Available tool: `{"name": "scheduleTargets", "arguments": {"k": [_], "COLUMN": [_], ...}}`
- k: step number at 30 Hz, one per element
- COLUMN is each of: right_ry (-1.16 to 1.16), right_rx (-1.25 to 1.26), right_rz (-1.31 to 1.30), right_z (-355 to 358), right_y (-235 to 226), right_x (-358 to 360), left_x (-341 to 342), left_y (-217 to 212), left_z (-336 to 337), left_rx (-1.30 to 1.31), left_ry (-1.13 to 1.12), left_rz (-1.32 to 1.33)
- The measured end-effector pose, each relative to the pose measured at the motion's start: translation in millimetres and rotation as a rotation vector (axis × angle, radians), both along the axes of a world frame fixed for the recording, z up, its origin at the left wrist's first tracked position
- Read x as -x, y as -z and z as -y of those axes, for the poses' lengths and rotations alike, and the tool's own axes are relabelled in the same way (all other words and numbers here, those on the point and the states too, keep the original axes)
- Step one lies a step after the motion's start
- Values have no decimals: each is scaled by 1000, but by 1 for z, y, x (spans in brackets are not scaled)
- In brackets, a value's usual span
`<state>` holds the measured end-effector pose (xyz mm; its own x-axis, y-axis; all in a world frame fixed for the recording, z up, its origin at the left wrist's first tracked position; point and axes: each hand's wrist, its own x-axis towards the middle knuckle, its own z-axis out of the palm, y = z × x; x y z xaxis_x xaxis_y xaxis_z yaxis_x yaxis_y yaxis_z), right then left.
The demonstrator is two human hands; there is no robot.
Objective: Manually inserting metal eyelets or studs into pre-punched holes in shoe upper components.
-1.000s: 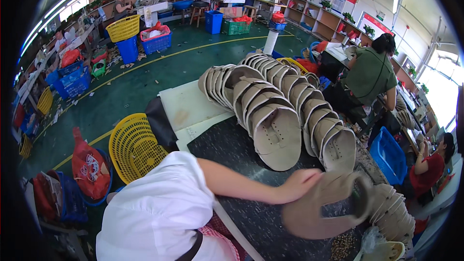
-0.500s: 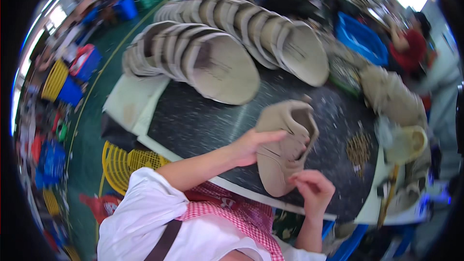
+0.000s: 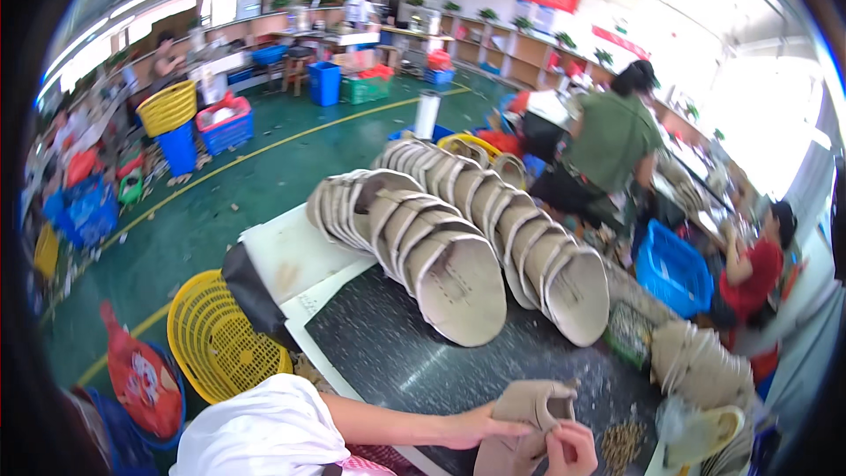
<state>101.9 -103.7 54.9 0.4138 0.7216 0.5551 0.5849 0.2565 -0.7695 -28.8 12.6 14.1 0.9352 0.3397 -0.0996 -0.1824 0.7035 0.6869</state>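
A beige shoe upper [image 3: 522, 404] is held over the near part of the black tabletop [image 3: 388, 317], its opening to the right. My left hand [image 3: 490, 427] grips it from the left side, thumb lying across it. Against its front, just below the opening, my right hand [image 3: 571, 448] is closed with thumb and fingertips together; what they pinch is hidden. The lower picture edge cuts off the toe. Two long rows of nested beige shoe uppers [image 3: 460, 291] lie beyond, pale soles facing me.
Right of the shoe lies a pile of small brown pieces [image 3: 622, 442], beside a clear plastic bag [image 3: 677, 423] and more stacked uppers [image 3: 696, 357]. A yellow basket [image 3: 189, 317] stands on the floor at left. Beyond the table are a blue tub [image 3: 674, 269] and people working.
My view has tipped up, so the table and hands sit lower in the picture. My right hand has moved from near the toe up to the shoe's opening. My left hand keeps its grip.
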Motion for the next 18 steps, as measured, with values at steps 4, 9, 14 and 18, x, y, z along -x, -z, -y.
{"name": "scheduleTargets", "arguments": {"k": [4, 9, 14, 18], "right_ry": [-31, -134, 56, 607], "right_rx": [93, 275, 170, 533], "right_rz": [-457, -481, -214, 399], "right_z": [5, 21, 40, 86], "right_y": [-4, 11, 1, 25], "right_x": [-3, -49, -48, -109], "left_x": [0, -20, -22, -24], "left_y": [-10, -5, -21, -4], "left_z": [4, 10, 6, -12], "left_rx": [-16, -382, -238, -95], "left_ry": [62, 84, 112, 136], "left_rz": [104, 180, 118, 327]}}
